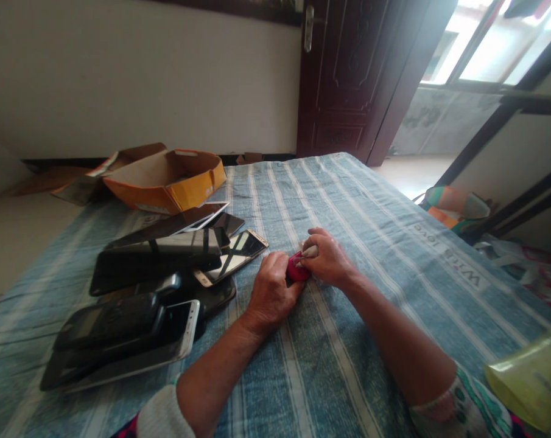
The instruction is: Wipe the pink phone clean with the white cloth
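Note:
My left hand (pixel 271 289) is closed around the side of a small glossy pink object (pixel 298 268), whose kind I cannot make out. It rests at or just above the striped cloth. From the other side, my right hand (pixel 330 260) bends over the same object. Its fingers are pinched on a small whitish thing (pixel 310 251), perhaps a wipe or a tool tip, pressed against the pink surface. Just left of my left hand lies a gold-framed phone (pixel 233 257) with a reflective screen.
Several dark phones and devices, including a white-edged phone (pixel 190 328), are heaped on the left. Behind them stands an open orange cardboard box (pixel 165 188). A blue striped cloth (pixel 371 231) covers the surface. A yellow translucent bag (pixel 531 377) sits at the right edge.

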`<state>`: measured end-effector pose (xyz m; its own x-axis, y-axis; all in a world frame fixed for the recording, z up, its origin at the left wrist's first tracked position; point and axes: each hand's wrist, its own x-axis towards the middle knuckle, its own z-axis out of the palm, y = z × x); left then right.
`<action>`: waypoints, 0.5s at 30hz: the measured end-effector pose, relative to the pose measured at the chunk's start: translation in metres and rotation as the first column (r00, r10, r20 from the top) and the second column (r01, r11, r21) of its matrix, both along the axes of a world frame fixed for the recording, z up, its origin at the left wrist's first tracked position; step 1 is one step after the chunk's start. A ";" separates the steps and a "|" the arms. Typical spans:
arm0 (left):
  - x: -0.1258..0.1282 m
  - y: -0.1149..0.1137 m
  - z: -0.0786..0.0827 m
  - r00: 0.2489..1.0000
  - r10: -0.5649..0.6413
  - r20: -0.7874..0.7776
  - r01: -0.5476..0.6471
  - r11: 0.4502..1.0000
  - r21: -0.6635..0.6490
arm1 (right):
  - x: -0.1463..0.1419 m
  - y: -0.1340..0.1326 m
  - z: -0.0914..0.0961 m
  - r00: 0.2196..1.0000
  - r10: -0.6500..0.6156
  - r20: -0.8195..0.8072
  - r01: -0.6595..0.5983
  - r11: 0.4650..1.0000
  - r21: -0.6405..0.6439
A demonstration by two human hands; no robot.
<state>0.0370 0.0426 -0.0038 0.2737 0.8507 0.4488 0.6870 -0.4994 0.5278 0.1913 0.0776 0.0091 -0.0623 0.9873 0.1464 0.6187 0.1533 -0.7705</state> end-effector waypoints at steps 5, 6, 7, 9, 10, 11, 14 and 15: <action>0.000 0.001 -0.001 1.000 -0.010 0.004 0.010 1.000 0.000 | -0.007 0.004 0.001 1.000 -0.030 0.002 0.029 0.998 0.056; 0.000 0.001 -0.001 1.000 -0.010 0.005 0.010 1.000 -0.001 | -0.009 0.004 0.001 0.999 -0.042 0.004 0.042 0.997 0.061; 0.000 0.001 -0.001 1.000 -0.008 0.004 0.008 1.000 -0.001 | -0.010 0.005 0.001 0.998 -0.055 0.006 0.055 0.996 0.064; 0.000 0.001 -0.002 1.000 -0.006 -0.001 0.006 1.000 0.001 | -0.013 0.005 0.001 0.997 -0.079 0.001 0.078 0.995 0.064; 0.000 0.001 -0.002 1.000 -0.007 -0.003 0.007 1.000 0.005 | -0.013 0.005 0.001 0.996 -0.088 -0.005 0.088 0.994 0.062; 0.000 0.001 -0.002 1.000 -0.009 -0.004 0.009 1.000 0.009 | -0.014 0.005 0.001 0.995 -0.097 -0.011 0.098 0.994 0.058; -0.001 0.001 -0.002 1.000 -0.020 -0.001 0.020 1.000 0.021 | -0.015 0.006 -0.001 0.992 -0.126 -0.021 0.126 0.991 0.036; -0.001 0.001 -0.001 1.000 -0.022 -0.001 0.022 1.000 0.022 | -0.016 0.006 -0.001 0.991 -0.133 -0.021 0.133 0.991 0.029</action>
